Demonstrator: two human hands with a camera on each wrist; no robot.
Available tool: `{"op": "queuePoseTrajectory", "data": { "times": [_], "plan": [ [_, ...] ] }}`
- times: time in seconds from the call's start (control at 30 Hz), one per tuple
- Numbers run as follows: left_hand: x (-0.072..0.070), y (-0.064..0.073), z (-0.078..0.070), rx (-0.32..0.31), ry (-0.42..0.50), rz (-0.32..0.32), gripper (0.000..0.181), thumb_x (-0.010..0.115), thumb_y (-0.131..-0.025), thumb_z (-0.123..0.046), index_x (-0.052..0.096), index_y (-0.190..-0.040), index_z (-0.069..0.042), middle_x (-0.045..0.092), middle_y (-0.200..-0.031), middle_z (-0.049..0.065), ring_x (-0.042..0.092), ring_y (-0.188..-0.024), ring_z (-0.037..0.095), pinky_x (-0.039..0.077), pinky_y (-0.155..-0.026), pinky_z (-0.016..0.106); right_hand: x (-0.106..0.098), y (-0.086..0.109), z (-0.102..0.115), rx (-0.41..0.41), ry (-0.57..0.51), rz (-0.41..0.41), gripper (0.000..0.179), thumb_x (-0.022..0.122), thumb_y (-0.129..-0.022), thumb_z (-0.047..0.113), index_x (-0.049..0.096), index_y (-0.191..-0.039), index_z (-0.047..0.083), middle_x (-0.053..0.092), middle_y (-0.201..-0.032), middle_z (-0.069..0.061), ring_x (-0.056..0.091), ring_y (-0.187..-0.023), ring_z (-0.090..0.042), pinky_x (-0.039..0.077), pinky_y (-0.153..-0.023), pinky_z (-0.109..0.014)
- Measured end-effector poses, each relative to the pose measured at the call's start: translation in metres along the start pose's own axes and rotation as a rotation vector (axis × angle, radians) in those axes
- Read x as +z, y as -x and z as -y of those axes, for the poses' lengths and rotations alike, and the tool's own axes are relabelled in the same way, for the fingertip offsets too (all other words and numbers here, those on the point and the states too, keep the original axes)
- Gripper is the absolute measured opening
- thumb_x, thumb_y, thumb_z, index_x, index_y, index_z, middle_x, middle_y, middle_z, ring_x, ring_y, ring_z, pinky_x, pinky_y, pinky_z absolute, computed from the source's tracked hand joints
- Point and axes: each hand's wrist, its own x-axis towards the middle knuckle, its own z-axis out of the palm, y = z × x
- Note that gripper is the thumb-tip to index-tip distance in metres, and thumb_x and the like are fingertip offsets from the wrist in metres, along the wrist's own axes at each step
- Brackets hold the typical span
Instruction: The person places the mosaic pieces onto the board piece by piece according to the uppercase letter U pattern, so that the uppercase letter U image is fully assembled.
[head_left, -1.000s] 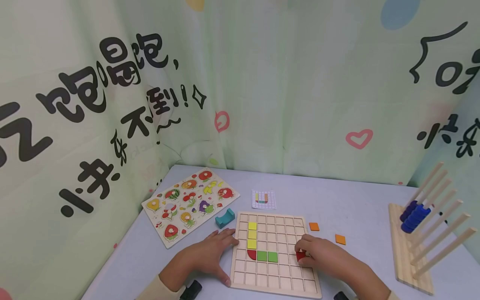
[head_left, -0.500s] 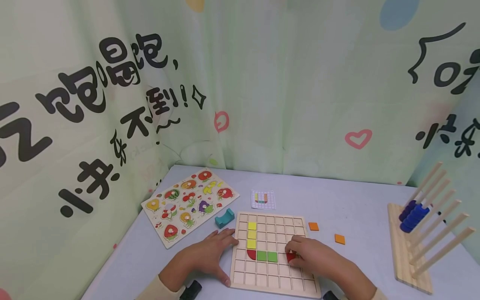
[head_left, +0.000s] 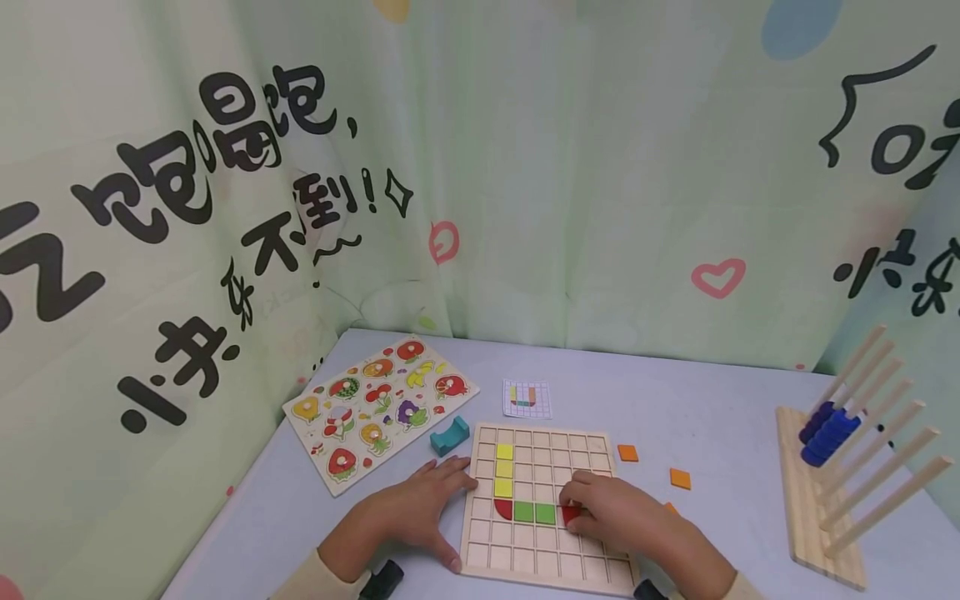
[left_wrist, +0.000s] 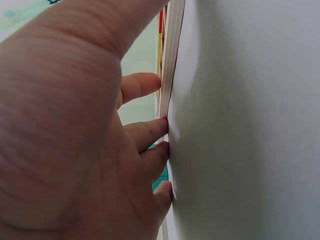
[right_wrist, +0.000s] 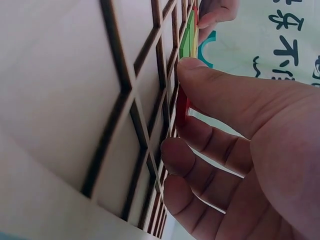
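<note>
A wooden grid board (head_left: 517, 556) lies on the table. My right hand (head_left: 618, 512) pinches a red quarter-round tile (head_left: 571, 516) between thumb and index finger, beside the green tiles (head_left: 545, 514). In the right wrist view, the red tile (right_wrist: 182, 106) stands at the grid surface, partly behind the thumb. Three yellow tiles (head_left: 504, 470) form a column above another red quarter-round tile (head_left: 503, 508). My left hand (head_left: 416, 512) rests at the board's left edge, fingers spread. The left wrist view shows its fingertips along the board's side (left_wrist: 172, 55).
Orange tiles (head_left: 680, 478) lie right of the board. A small pattern card (head_left: 527, 400) sits behind it. To the left are a teal curved block (head_left: 450, 437) and a fruit puzzle board (head_left: 378, 400). A wooden peg stand (head_left: 832, 517) with blue rings occupies the right side.
My right hand has moved left across the board with the red tile, up to the green tiles. Part of another orange tile now shows behind the right wrist. The left hand has stayed put.
</note>
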Motion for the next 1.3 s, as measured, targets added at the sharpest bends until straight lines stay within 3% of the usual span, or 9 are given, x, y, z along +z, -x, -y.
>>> {"op": "queuePoseTrajectory", "data": {
  "times": [1.3],
  "plan": [
    [0.0012, -0.0007, 0.0003, -0.012, 0.023, 0.001, 0.099, 0.079, -0.053, -0.072, 0.048, -0.139, -0.034, 0.027, -0.158, -0.006, 0.015, -0.146, 0.014, 0.014, -0.117, 0.048, 0.0041, -0.0064, 0.0048, 0.009, 0.012, -0.044, 0.018, 0.076, -0.084, 0.028, 0.067, -0.099, 0.021, 0.049, -0.085, 0.018, 0.046, -0.073, -0.003, 0.047, -0.066, -0.027]
  ]
}}
